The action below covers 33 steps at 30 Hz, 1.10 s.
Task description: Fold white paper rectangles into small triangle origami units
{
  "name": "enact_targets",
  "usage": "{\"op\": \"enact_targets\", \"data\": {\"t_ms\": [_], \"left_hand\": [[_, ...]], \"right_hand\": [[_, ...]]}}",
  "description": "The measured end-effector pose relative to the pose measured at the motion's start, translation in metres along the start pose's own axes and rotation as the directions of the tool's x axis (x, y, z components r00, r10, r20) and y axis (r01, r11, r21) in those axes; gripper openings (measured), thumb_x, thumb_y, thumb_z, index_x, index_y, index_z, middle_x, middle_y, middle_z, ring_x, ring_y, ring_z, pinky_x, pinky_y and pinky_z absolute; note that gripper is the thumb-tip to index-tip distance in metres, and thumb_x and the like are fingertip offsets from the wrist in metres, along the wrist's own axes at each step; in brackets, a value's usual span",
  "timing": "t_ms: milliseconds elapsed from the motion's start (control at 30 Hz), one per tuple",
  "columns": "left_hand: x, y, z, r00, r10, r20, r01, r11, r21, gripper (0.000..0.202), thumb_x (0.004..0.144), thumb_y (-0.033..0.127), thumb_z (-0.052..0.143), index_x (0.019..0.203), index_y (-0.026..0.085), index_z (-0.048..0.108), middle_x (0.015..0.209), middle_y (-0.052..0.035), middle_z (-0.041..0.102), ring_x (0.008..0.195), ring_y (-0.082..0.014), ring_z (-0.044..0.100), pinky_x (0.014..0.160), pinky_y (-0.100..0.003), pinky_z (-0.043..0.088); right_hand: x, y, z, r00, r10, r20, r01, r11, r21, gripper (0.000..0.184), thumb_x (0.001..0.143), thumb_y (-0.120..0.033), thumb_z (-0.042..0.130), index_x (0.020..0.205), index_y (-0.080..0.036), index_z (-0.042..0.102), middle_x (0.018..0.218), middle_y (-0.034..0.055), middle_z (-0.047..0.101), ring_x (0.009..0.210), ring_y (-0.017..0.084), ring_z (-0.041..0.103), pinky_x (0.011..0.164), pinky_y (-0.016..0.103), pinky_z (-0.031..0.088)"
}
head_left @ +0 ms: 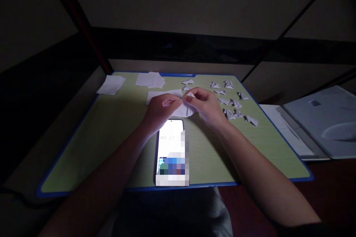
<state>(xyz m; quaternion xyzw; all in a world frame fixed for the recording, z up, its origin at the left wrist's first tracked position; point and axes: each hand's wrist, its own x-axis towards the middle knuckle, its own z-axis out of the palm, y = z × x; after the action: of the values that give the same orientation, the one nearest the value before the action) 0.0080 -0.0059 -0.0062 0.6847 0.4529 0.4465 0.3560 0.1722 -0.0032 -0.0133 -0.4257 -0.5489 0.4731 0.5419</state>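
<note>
1 paper (185, 110) is held over the table (111, 148), just beyond the phone (170, 137), and I see both hands closed on it: the left hand (161, 109) pinches its left side with thumb and finger nearly together, the right hand (206, 104) grips its upper right. On my feed, 1 stack (111, 84) lies at the far left corner, and folded pieces (236, 103) are scattered to the right of the right hand.
</note>
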Motion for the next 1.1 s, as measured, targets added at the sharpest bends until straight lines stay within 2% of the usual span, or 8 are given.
{"op": "enact_targets", "data": {"t_ms": [300,400,633,767,967,1100], "left_hand": [[-0.002,0.000,0.000,1.000,0.029,0.004,-0.029,0.999,0.027,0.014,0.076,0.030,0.061,0.070,0.019,0.068,0.072,-0.0023,0.072,0.068,-0.0152,0.062,0.064,-0.028,0.049],[-0.002,-0.002,0.001,1.000,0.022,0.007,-0.022,1.000,0.021,0.014,0.076,0.030,0.061,0.072,0.018,0.068,0.073,-0.0027,0.072,0.069,-0.0150,0.063,0.064,-0.028,0.050],[-0.001,-0.009,0.001,1.000,-0.022,-0.018,0.020,0.994,-0.104,0.014,0.076,0.032,0.065,0.076,0.018,0.066,0.079,-0.0044,0.073,0.071,-0.0155,0.065,0.063,-0.027,0.053],[0.000,-0.010,-0.001,0.999,-0.030,-0.030,0.028,0.998,-0.059,0.016,0.076,0.034,0.063,0.076,0.017,0.066,0.077,-0.0047,0.072,0.070,-0.0158,0.065,0.060,-0.027,0.051],[0.001,-0.008,-0.004,0.997,-0.008,-0.072,0.011,0.999,0.037,0.018,0.078,0.033,0.060,0.070,0.018,0.067,0.068,-0.0034,0.067,0.064,-0.0151,0.059,0.054,-0.026,0.045],[0.001,-0.008,-0.004,0.997,-0.044,-0.065,0.042,0.999,-0.028,0.018,0.078,0.034,0.061,0.071,0.018,0.068,0.066,-0.0025,0.066,0.061,-0.0141,0.058,0.051,-0.025,0.043]], "right_hand": [[-0.002,-0.001,0.001,0.999,0.017,0.043,-0.015,0.999,-0.032,0.015,0.067,-0.031,0.076,0.071,-0.018,0.069,0.063,-0.0022,0.061,0.056,0.009,0.047,0.052,0.025,0.035],[-0.002,-0.003,0.001,0.999,0.013,0.034,-0.012,0.999,-0.038,0.014,0.067,-0.030,0.076,0.069,-0.019,0.068,0.061,-0.0027,0.060,0.054,0.009,0.046,0.052,0.025,0.035],[-0.001,-0.002,0.000,0.999,0.032,-0.032,-0.032,0.999,0.005,0.019,0.063,-0.033,0.082,0.066,-0.019,0.070,0.061,-0.0014,0.061,0.053,0.009,0.045,0.049,0.025,0.032],[0.000,0.000,-0.001,0.998,0.047,-0.035,-0.045,0.998,0.036,0.025,0.062,-0.039,0.084,0.067,-0.019,0.071,0.061,-0.0011,0.060,0.053,0.009,0.044,0.048,0.025,0.031],[0.002,0.004,-0.004,0.998,-0.019,-0.055,0.021,0.999,0.032,0.029,0.073,-0.049,0.076,0.068,-0.020,0.071,0.064,-0.0001,0.058,0.055,0.011,0.043,0.050,0.027,0.033],[0.003,0.006,-0.008,0.998,-0.049,-0.044,0.051,0.998,0.047,0.033,0.079,-0.049,0.070,0.064,-0.020,0.068,0.060,-0.0004,0.053,0.056,0.012,0.044,0.052,0.028,0.035]]}}
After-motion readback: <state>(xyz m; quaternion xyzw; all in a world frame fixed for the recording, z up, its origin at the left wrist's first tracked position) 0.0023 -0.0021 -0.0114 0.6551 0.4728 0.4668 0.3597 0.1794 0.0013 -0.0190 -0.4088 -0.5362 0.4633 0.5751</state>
